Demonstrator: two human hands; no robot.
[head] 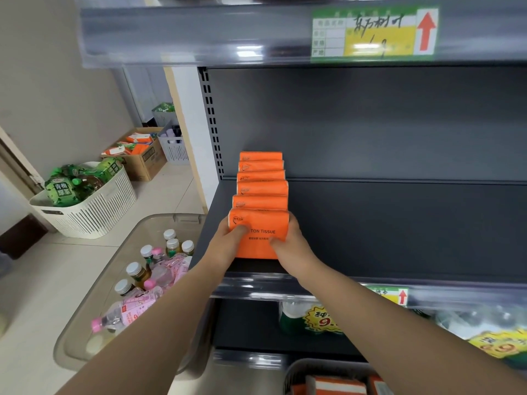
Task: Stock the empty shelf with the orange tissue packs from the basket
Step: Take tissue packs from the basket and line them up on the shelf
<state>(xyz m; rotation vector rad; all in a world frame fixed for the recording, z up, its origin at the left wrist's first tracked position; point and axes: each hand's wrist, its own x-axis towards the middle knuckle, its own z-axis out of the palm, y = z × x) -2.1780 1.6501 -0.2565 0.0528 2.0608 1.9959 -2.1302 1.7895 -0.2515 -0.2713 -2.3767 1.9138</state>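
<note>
Both arms reach forward and slightly up from the bottom of the view, forearms bare, meeting at the near end of the dark grey shelf [385,229]. The left hand [228,242] grips the left edge of the front tissue pack [261,238], thumb pressed flat on its printed face, and the right hand [291,245] grips the right edge the same way, thumb low on the face and fingers wrapped round the side. The pack stands upright between the two hands, just inside the shelf's front lip, leaning back a little. It touches the next one in a row of orange packs [261,181] that runs straight back toward the rear panel at the shelf's left end; the rest of that board, off to the right, is bare metal. Right below, at the bottom edge of the view, the grey rim of the basket [328,363] shows with more orange packs inside. To the left on the floor sits a clear tub [182,217] of capped bottles [137,273], just beside the left forearm. Farther back are a white slatted basket [105,206] of green tea bottles and a cardboard box [142,163]. A handwritten price label [373,32] hangs on the rail above, and green-and-yellow bags [313,320] fill the level under the hands.
</note>
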